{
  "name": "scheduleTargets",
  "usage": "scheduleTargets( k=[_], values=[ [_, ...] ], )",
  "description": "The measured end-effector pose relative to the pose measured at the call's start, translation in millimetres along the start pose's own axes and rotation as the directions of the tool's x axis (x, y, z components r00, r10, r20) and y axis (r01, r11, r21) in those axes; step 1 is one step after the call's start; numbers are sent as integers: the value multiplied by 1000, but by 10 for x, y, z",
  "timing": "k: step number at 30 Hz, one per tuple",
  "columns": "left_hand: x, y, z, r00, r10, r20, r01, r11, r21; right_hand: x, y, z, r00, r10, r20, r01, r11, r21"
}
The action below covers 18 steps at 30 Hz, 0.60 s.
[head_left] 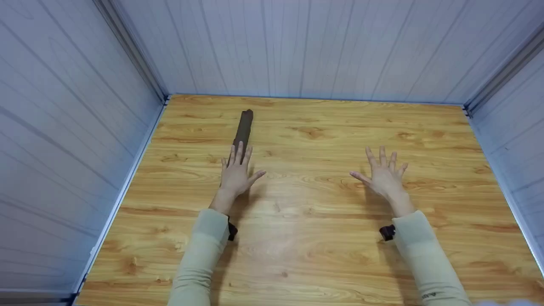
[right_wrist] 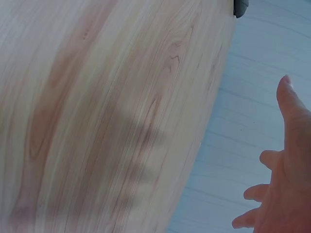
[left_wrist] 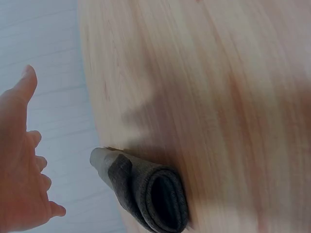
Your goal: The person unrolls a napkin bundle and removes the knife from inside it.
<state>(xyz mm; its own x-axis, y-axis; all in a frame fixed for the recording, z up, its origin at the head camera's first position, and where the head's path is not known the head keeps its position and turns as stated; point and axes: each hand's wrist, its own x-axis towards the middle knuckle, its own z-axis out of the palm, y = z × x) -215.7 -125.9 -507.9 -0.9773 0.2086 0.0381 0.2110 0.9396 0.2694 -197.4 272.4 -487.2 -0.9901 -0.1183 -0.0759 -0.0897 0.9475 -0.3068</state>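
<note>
A dark grey-brown roll of cloth (head_left: 244,127) lies lengthwise on the left part of the wooden table, its far end near the back edge. In the left wrist view the rolled cloth (left_wrist: 141,189) shows a hollow, layered end and a darker band across it. My left hand (head_left: 236,174) hovers over the near part of the roll, fingers spread, and hides that part in the head view. My right hand (head_left: 384,178) is held over the right half of the table with fingers spread, holding nothing; its shadow falls on the wood beneath.
The wood-grain table (head_left: 306,255) is bounded by a white panel wall (head_left: 280,51) at the back, a left panel (head_left: 63,127) and a right panel (head_left: 522,127). Dark wrist devices show at both cuffs.
</note>
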Motion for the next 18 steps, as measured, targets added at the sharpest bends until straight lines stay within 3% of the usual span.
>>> scheduleTargets(
  k=[11,18],
  values=[
    [-139,-101,46,999,2,-43,-3,1000,-23,-55,-43,57,999,-44,-12,44,999,22],
    [-213,-157,66,1000,-18,-22,17,998,-53,-97,-87,99,996,-82,-37,83,996,41]
  ],
)
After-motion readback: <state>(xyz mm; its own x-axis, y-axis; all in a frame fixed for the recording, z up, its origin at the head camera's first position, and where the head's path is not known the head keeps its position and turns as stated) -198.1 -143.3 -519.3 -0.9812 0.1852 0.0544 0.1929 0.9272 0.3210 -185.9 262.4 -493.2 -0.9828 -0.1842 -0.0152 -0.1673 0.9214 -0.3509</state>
